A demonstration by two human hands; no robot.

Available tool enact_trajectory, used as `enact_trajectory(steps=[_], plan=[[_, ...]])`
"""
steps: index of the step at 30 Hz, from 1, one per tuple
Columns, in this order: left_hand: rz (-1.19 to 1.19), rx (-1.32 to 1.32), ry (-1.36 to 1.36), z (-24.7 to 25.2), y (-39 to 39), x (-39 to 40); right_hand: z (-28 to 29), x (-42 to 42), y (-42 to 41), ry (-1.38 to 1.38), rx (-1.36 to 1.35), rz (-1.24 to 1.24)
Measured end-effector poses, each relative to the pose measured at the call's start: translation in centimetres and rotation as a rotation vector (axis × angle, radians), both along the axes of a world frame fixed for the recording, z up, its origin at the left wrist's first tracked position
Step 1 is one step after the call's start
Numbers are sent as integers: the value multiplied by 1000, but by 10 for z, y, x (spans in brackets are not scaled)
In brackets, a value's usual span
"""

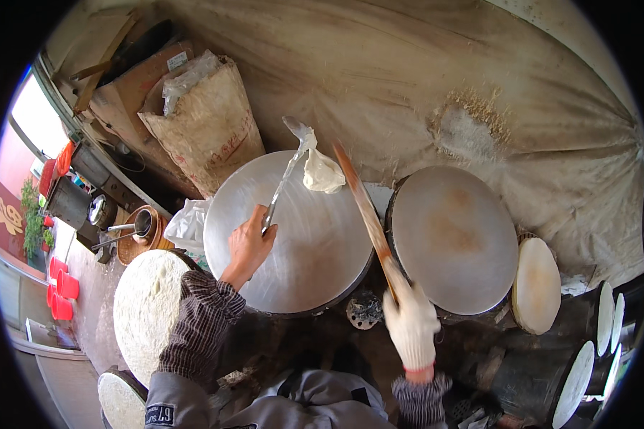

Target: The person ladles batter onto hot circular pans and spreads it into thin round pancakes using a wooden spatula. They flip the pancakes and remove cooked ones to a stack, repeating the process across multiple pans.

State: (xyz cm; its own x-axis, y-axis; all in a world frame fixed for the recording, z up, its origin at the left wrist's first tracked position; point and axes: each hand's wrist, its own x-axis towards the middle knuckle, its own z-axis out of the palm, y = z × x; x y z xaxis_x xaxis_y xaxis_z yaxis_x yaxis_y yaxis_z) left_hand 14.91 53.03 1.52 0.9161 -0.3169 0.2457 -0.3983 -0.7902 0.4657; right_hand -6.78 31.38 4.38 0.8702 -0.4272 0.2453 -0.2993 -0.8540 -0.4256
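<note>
My bare left hand (249, 244) grips the handle of a metal spatula (285, 177), its far part smeared with wet white batter. From near its blade hangs a soft lump of white dough (323, 171), over the far part of a large round metal griddle (295, 236). The griddle surface carries faint pale streaks. In a white knitted glove, my right hand (410, 322) holds a long wooden paddle (365, 212), worn and partly whitened, which slants away between the two griddles. The second griddle (453, 241), to the right, has brown patches in its middle.
A wide basin of white dough (145, 311) stands by my left forearm. A perforated coal briquette (364, 311) sits between the griddles, near me. Round flatbread (536, 287) lies at the right. A wicker basket with ladles (134, 236), a plastic bag (188, 228) and a paper sack (209, 123) are at left.
</note>
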Motion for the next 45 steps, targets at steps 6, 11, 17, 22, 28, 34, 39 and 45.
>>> enact_trajectory(steps=[6,11,17,22,28,34,39,45], plan=[[-31,59,24,-1,11,0,-48,47,0,106,-369,23],[-65,97,29,-5,21,6,-25,0,-10,1,212,-54],[-106,128,-12,-4,27,17,-46,54,13,37,209,88],[-53,163,6,5,45,21,-51,32,0,-60,301,-38],[-14,193,56,7,59,16,-41,62,17,-97,285,139],[-11,205,31,10,71,12,-53,61,16,-78,151,140],[52,217,49,14,83,9,-47,74,8,-182,226,195],[80,220,72,14,92,7,-47,93,18,-7,192,265]])
